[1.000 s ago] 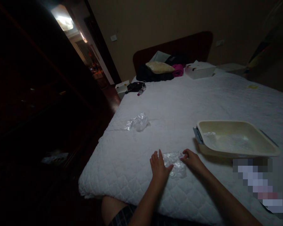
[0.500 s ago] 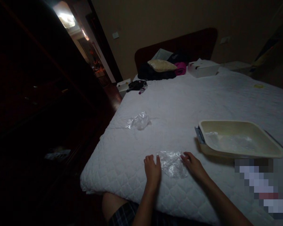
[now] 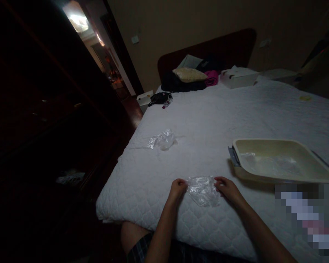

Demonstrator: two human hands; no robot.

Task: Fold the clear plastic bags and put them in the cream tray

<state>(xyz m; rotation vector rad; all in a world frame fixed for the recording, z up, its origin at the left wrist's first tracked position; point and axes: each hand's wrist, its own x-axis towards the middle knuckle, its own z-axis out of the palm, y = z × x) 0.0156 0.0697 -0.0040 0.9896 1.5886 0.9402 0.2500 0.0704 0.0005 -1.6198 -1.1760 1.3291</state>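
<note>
A clear plastic bag (image 3: 204, 191) lies spread on the white quilted bed cover (image 3: 142, 190), close to the bed's front edge. My left hand (image 3: 178, 188) pinches its left upper edge between thumb and fingers. At the opposite edge, my right hand (image 3: 224, 186) has thumb and fingers closed on the bag's right upper corner. Farther up the bed lies a second, crumpled clear plastic bag (image 3: 166, 140), apart from both hands. To the right stands a cream plastic bin (image 3: 285, 179) with grey side handles; more clear plastic (image 3: 279, 164) lies inside it.
By the headboard (image 3: 235, 44) are a cushion (image 3: 190, 75), dark cloths, a pink roll (image 3: 211, 77) and a white box (image 3: 239, 77). A black bag (image 3: 160, 98) lies at the left edge. A blurred-out patch (image 3: 304, 215) covers the lower right.
My left hand's fingers, spread before, have closed on the bag's left edge. My right hand's fingers have drawn in at the right corner. The view has shifted slightly.
</note>
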